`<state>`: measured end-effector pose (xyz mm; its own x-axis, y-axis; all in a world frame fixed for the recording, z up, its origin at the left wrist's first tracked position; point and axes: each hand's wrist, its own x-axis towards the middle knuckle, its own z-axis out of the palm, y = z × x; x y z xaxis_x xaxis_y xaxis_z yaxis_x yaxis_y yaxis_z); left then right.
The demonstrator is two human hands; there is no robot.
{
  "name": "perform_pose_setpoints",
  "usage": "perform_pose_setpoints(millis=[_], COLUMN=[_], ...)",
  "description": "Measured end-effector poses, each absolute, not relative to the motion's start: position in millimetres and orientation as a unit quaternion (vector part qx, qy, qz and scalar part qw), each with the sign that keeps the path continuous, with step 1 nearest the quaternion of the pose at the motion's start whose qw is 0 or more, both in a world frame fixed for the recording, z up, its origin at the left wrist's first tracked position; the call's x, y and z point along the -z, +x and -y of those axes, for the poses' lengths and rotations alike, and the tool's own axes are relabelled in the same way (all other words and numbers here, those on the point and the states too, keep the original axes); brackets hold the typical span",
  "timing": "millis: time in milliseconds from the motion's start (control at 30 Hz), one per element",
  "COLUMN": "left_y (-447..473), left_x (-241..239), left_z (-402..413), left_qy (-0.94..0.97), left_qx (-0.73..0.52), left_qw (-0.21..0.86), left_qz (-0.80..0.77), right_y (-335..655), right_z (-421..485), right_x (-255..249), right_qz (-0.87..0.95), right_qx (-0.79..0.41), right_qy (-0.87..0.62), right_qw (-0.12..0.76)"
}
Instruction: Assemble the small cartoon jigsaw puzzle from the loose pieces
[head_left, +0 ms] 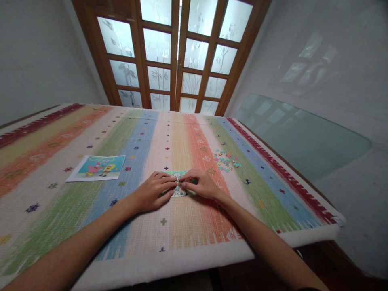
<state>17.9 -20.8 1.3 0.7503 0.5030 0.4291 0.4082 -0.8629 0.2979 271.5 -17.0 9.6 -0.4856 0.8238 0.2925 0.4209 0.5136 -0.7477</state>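
Note:
A small, brightly coloured jigsaw puzzle lies flat on the table between my hands, partly covered by my fingers. My left hand rests on its left side, fingers stretched out and lying flat. Over the right half, my right hand has thumb and fingertips pinched together. What looks like a puzzle piece is between them, low against the puzzle and mostly hidden. Both hands' fingertips nearly meet at the middle of the puzzle. Several loose puzzle pieces are scattered to the right, beyond my right hand.
A printed cartoon picture on white paper lies to the left of my hands. The striped tablecloth covers the wide table and hangs over its near edge. Wooden doors with frosted panes stand beyond the far edge, with walls on both sides.

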Motion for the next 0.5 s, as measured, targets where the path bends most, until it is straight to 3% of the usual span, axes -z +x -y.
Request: perform_pose_setpoints(millis=[500], left_y=[18.8], left_x=[-1.0], left_z=[21.0], left_qy=[0.934], left_qx=[-0.248], left_qw=[0.069], left_qz=[-0.246], right_y=[271.5], right_z=[18.2], right_x=[-9.3], right_qz=[0.764], right_qx=[-0.39], right_qy=[-0.407], right_qw=[0.313])
